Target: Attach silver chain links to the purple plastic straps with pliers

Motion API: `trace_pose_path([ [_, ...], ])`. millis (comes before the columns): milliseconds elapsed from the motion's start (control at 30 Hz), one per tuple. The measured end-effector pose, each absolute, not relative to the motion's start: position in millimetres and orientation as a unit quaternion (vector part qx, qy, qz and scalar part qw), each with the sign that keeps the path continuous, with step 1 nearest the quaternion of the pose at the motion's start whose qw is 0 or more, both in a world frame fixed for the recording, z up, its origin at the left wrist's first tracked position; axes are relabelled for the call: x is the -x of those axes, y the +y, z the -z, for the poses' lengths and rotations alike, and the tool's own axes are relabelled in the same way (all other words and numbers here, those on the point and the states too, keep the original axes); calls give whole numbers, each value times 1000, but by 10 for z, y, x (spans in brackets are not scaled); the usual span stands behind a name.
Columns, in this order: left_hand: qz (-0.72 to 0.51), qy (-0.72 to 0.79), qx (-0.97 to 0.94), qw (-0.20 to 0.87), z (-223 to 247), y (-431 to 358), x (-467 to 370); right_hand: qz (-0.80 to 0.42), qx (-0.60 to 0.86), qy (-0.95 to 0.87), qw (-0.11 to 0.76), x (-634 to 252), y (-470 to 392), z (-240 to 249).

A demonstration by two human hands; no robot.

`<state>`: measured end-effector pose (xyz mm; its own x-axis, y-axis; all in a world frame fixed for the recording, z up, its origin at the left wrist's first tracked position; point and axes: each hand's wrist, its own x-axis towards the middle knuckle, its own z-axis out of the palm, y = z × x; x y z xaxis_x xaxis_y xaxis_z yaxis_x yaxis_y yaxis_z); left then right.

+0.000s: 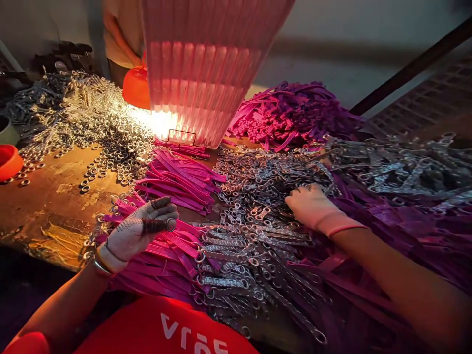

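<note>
Shiny metal rings (129,140), cloth straps (180,177)

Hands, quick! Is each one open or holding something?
Left hand: half-curled, holding a metal ring by the thumb.
Right hand: curled at the metal pile; grip can't be told.

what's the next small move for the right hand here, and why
Probably pinch one piece from the silvery ringed pile with the right hand: its fingers are at that pile with no piece clearly in grip, while the left hand holds what looks like a metal ring.
</note>
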<state>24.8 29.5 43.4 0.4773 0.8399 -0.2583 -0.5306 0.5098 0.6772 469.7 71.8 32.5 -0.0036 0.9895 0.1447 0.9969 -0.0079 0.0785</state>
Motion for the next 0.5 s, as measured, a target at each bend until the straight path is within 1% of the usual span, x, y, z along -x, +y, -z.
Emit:
trace_pose_path([
  [100, -435, 281, -259, 815, -384, 230, -281, 0, 687, -726, 10, -4343, 617, -425],
  [167, -444, 283, -245, 814, -359, 207, -336, -80, 669, -738, 41, -3933, 460, -476],
  [233, -442, 286, -227, 819, -340, 193, -394, -250, 621, -725, 160, -3450, 253, -531],
  [267, -437, 288, -222, 823, -332, 185, -415, -303, 589, -721, 206, -3215, 143, -561],
  [300, -430, 291, -219, 826, -323, 176, -429, -332, 562, -720, 235, -3005, 36, -591],
  [400, -409, 310, -226, 828, -301, 133, -427, -363, 511, -728, 278, -2600, -215, -658],
  [500, -399, 326, -240, 823, -299, 70, -399, -323, 502, -729, 333, -2505, -314, -625],
])
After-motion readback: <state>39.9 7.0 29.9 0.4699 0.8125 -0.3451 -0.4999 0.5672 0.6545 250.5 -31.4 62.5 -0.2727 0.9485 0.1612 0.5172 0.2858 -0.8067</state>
